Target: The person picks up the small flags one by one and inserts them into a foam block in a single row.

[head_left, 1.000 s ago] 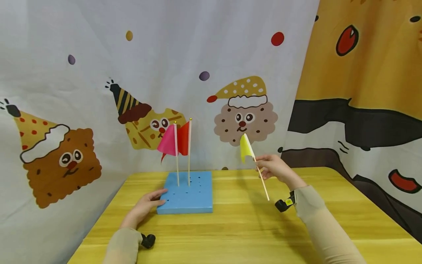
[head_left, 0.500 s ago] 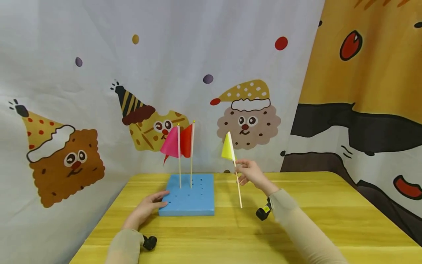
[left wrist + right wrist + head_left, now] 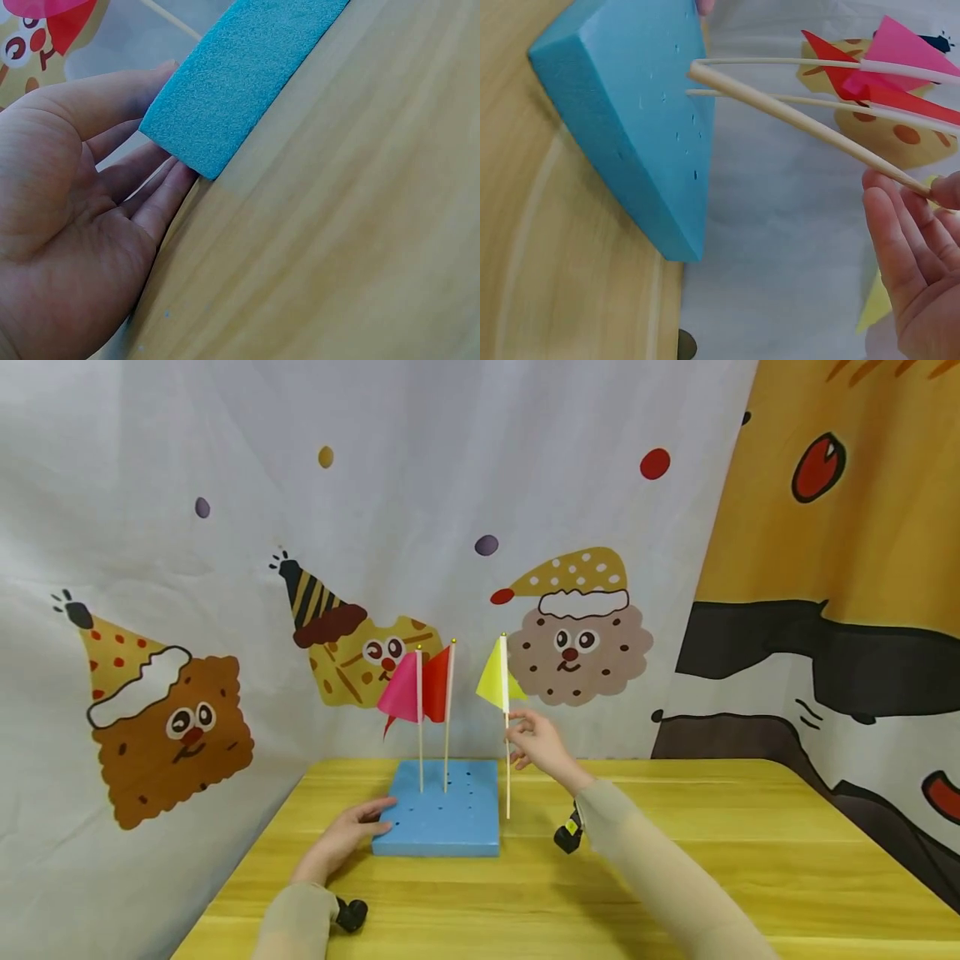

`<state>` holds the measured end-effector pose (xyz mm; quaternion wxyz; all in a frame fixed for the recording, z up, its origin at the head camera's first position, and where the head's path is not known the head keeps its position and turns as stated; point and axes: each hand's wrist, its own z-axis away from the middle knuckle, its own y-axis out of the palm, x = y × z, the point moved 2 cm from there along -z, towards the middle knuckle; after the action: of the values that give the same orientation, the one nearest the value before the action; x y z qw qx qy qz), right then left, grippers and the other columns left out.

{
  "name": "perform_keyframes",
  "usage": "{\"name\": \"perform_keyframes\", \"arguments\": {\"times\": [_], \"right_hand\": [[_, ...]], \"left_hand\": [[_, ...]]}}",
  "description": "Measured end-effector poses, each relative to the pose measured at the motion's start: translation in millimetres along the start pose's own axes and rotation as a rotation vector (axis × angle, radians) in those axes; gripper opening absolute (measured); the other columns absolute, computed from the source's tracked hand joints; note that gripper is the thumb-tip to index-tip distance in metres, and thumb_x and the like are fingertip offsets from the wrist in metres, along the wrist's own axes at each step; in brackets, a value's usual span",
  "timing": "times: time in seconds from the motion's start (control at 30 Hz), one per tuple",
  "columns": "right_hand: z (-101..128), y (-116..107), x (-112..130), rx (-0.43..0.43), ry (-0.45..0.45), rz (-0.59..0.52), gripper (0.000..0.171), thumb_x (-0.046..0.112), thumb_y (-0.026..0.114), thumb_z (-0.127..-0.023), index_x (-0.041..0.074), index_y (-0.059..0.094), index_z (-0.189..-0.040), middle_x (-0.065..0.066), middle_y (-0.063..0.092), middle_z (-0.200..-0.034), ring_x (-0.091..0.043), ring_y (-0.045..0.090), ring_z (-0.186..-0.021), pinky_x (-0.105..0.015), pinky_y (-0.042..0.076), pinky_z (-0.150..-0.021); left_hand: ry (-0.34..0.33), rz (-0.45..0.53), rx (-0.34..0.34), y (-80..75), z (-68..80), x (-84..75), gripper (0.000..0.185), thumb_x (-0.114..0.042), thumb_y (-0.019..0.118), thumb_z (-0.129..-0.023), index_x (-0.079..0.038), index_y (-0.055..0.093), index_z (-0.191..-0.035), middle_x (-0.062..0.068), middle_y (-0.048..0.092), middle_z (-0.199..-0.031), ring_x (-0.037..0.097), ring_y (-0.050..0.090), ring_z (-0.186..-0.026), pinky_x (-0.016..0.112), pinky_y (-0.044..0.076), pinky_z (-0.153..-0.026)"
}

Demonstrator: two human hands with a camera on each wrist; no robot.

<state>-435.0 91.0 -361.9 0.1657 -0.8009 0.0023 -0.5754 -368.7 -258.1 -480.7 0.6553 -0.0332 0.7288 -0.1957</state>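
A blue foam board (image 3: 450, 832) with small holes lies on the table, a pink flag (image 3: 402, 691) and a red flag (image 3: 437, 685) upright in it. At its left edge my left hand (image 3: 337, 843) holds the board, thumb and fingers on it; the left wrist view shows them at a corner of the foam (image 3: 232, 82). My right hand (image 3: 542, 747) pinches the thin wooden stick of a yellow flag (image 3: 492, 677). That flag hangs nearly upright, its lower tip just right of the board in the head view. In the right wrist view the bare stick (image 3: 802, 127) points toward the board.
The wooden table (image 3: 675, 827) stretches to the right of the board. Behind it hangs a white cloth (image 3: 405, 510) printed with cartoon biscuits. Small black wrist cameras sit under both sleeves.
My right hand has carried the yellow flag leftward to the board's right side, and its stick has turned from slanted to nearly upright. The left hand stays on the board.
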Motion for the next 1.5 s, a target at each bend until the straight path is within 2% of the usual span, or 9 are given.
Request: {"name": "perform_keyframes", "arguments": {"times": [0.17,0.43,0.67,0.9,1.0,1.17,1.23,1.4,1.5], "right_hand": [[-14,13,2,-0.023,-0.054,0.005,0.037,0.007,0.059,-0.095,-0.002,0.05,-0.13,-0.026,0.063,-0.099,-0.037,0.066,-0.062,-0.042,0.056,-0.052],[-27,30,-2,-0.067,-0.092,0.002,0.026,0.008,0.059,-0.096,0.007,0.054,-0.122,-0.024,0.064,-0.097,-0.034,0.067,-0.068,-0.05,0.057,-0.057],[-32,39,-7,-0.064,-0.103,0.012,0.029,0.009,0.057,-0.098,0.002,0.05,-0.125,-0.026,0.062,-0.103,-0.043,0.066,-0.078,-0.056,0.055,-0.062],[-37,45,-11,-0.064,-0.119,0.049,0.029,0.009,0.057,-0.098,0.001,0.05,-0.126,-0.019,0.064,-0.098,-0.043,0.066,-0.078,-0.036,0.056,-0.051],[-40,47,-13,-0.055,-0.125,0.051,0.03,0.009,0.057,-0.099,0.001,0.05,-0.127,-0.02,0.064,-0.098,-0.046,0.064,-0.081,-0.034,0.056,-0.051],[-41,50,-15,-0.053,-0.112,0.055,0.029,0.007,0.056,-0.098,0.001,0.05,-0.126,-0.02,0.063,-0.097,-0.043,0.065,-0.079,-0.034,0.056,-0.052],[-41,51,-16,-0.054,-0.103,0.053,0.027,0.006,0.056,-0.098,0.003,0.051,-0.124,-0.022,0.063,-0.098,-0.043,0.065,-0.078,-0.037,0.056,-0.054],[-40,53,-23,-0.048,-0.086,0.036,0.025,0.006,0.055,-0.098,0.007,0.052,-0.123,-0.024,0.062,-0.1,-0.049,0.063,-0.084,-0.055,0.055,-0.066],[-39,54,-27,-0.043,-0.088,0.042,0.024,0.007,0.057,-0.098,0.009,0.053,-0.122,-0.021,0.063,-0.098,-0.05,0.063,-0.085,-0.06,0.053,-0.071]], "left_hand": [[0.01,0.005,0.002,-0.7,-1.0,-3.5,0.053,-0.02,0.067,-0.093,-0.007,0.051,-0.142,0.019,0.038,-0.149,0.041,0.028,-0.139,0.056,0.027,-0.109],[0.031,-0.007,0.028,-0.1,-2.3,-5.0,0.055,-0.021,0.067,-0.093,-0.005,0.048,-0.143,0.022,0.036,-0.15,0.043,0.026,-0.139,0.057,0.028,-0.108],[0.026,0.003,0.024,2.8,-3.4,-2.5,0.054,-0.021,0.068,-0.093,-0.007,0.05,-0.142,0.021,0.037,-0.15,0.042,0.026,-0.139,0.057,0.028,-0.109],[0.023,0.007,0.013,4.2,-3.1,-1.4,0.053,-0.019,0.067,-0.093,-0.006,0.051,-0.141,0.021,0.037,-0.15,0.043,0.027,-0.139,0.057,0.028,-0.109],[0.018,0.018,0.008,3.6,-3.1,-1.0,0.053,-0.018,0.067,-0.093,-0.006,0.051,-0.141,0.021,0.036,-0.15,0.042,0.027,-0.139,0.057,0.028,-0.109],[0.022,0.023,0.008,1.9,-2.1,-1.7,0.053,-0.019,0.067,-0.093,-0.006,0.051,-0.142,0.021,0.036,-0.15,0.042,0.027,-0.139,0.056,0.028,-0.109],[0.024,0.017,0.01,1.1,-1.5,-1.2,0.053,-0.019,0.067,-0.093,-0.006,0.051,-0.141,0.021,0.036,-0.15,0.042,0.028,-0.138,0.056,0.029,-0.108],[0.022,0.02,0.021,0.2,-1.7,-0.8,0.052,-0.02,0.067,-0.093,-0.007,0.052,-0.141,0.02,0.033,-0.152,0.041,0.029,-0.138,0.055,0.031,-0.108],[0.006,0.03,0.021,-0.1,-2.6,1.0,0.052,-0.021,0.068,-0.092,-0.008,0.053,-0.141,0.019,0.032,-0.153,0.04,0.03,-0.138,0.054,0.031,-0.109]]}}
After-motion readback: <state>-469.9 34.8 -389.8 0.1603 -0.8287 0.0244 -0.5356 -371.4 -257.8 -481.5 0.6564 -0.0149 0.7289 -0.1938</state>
